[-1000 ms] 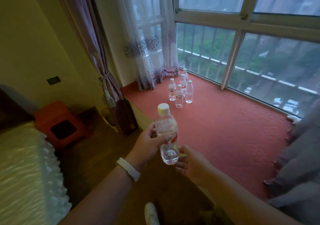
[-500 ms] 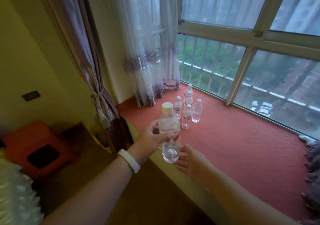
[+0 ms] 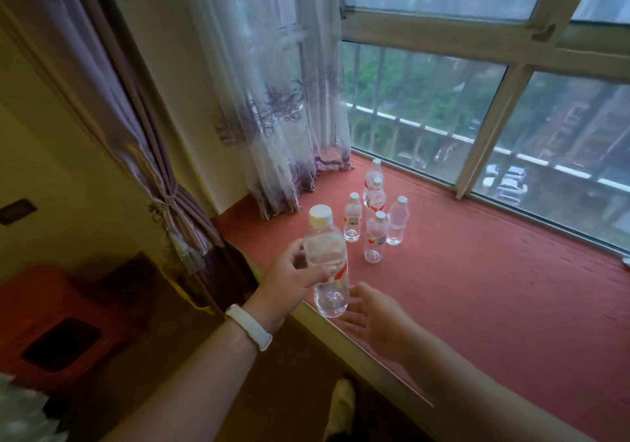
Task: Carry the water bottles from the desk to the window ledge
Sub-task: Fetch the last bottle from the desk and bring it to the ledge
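Left hand [image 3: 293, 279]: fingers + thumb wrapped round mid-body of clear plastic water bottle w/ pale cap and red-white label [image 3: 327, 264]. Bottle upright, off the surface, over front edge of the ledge. White wristband [image 3: 249, 327] on that wrist. Right hand [image 3: 373, 319]: fingers straight, loosely spread, palm up, just beside bottle base; contact cannot be determined.

Step in hand (est.): set-down on red textured window ledge [image 3: 494, 322].

Procedure:
1. Keep bottle vertical; carry it inward, clear of the front edge.
2. Use right hand as base support only if reqd.
3. Lower next to group of five small clear bottles [image 3: 375, 237], all upright near the ledge corner. Leave a gap: they look light and narrow, prob. easy to topple.
4. Seat base flat before letting go. Ledge covering looks textured, poss. soft, so check for wobble.

Surface/room: ledge runs under large framed window [image 3: 504, 53]; railing, trees and parked cars outside. Sheer white curtain w/ purple pattern [image 3: 272, 107] hangs down to the ledge corner. Purple drape, tied back [image 3: 143, 141], at left. Orange stool w/ dark square opening [image 3: 61, 325] on floor, lower left. Qty left to carry: cannot tell.
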Available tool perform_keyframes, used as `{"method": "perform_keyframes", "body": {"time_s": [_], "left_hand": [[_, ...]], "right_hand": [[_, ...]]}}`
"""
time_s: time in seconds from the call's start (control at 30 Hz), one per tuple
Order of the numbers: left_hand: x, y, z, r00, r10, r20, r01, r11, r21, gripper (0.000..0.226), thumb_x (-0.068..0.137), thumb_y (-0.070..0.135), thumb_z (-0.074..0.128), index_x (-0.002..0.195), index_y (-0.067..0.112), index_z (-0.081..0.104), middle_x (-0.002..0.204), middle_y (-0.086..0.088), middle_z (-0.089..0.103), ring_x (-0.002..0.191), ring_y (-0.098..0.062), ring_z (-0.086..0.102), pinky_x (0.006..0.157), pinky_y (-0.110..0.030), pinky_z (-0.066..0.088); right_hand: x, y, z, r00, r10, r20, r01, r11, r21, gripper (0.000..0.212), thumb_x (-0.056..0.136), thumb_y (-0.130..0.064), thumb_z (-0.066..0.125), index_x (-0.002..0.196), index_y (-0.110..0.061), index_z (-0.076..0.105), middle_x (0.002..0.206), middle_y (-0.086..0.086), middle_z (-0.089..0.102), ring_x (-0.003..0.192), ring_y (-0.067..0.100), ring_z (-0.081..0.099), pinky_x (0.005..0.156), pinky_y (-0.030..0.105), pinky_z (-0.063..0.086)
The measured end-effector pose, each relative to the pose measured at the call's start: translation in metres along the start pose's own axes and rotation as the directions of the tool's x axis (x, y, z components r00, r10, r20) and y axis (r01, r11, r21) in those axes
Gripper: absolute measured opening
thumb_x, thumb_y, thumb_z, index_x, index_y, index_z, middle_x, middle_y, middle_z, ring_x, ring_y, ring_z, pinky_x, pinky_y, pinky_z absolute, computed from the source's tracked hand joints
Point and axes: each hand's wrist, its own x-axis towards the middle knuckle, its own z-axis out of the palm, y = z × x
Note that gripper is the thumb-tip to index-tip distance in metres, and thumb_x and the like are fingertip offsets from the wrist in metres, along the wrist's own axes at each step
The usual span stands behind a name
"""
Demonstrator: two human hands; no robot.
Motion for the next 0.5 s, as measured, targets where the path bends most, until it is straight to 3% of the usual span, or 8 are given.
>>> {"method": "perform_keyframes", "body": {"time_s": [0.17,0.33,0.4,0.5], "left_hand": [[0.072,-0.008,-0.015,0.997,-0.082,-0.015,0.082,0.995,0.060,0.057,0.066,0.022,0.083,0.120,0.023,0.063,0.112,-0.001,0.073,0.106,-0.018,0.068,0.088,-0.033,0.055],[0.136,0.000,-0.022,0.989,-0.146,-0.020,0.148,0.978,0.150,0.056,0.064,0.027,0.086,0.115,0.025,0.062,0.107,0.004,0.073,0.098,-0.007,0.069,0.077,-0.022,0.053],[0.160,0.002,-0.023,0.989,-0.145,-0.008,0.144,0.974,0.177,0.056,0.067,0.024,0.086,0.116,0.021,0.061,0.109,0.001,0.072,0.099,-0.009,0.068,0.080,-0.024,0.054],[0.187,0.002,-0.022,0.987,-0.158,0.027,0.150,0.970,0.189,0.052,0.076,0.010,0.083,0.121,0.012,0.057,0.114,-0.007,0.069,0.103,-0.016,0.066,0.088,-0.029,0.054]], "right_hand": [[0.073,-0.024,0.001,0.998,0.048,0.037,-0.050,0.997,0.057,0.027,0.094,-0.024,0.055,0.115,-0.006,0.056,0.106,0.018,0.069,0.084,0.026,0.074,0.065,0.032,0.058],[0.133,-0.052,0.004,0.999,0.043,0.026,-0.046,0.995,0.087,0.027,0.092,-0.025,0.053,0.113,-0.008,0.058,0.098,0.012,0.072,0.086,0.024,0.071,0.075,0.034,0.054],[0.151,-0.064,0.005,0.999,0.030,0.015,-0.031,0.995,0.097,0.028,0.091,-0.025,0.051,0.114,-0.009,0.059,0.092,0.009,0.073,0.080,0.022,0.070,0.077,0.034,0.053],[0.173,-0.080,0.002,0.999,0.034,-0.034,-0.031,0.995,0.090,0.029,0.092,-0.023,0.049,0.116,-0.009,0.058,0.100,0.011,0.071,0.085,0.023,0.069,0.080,0.035,0.052]]}}
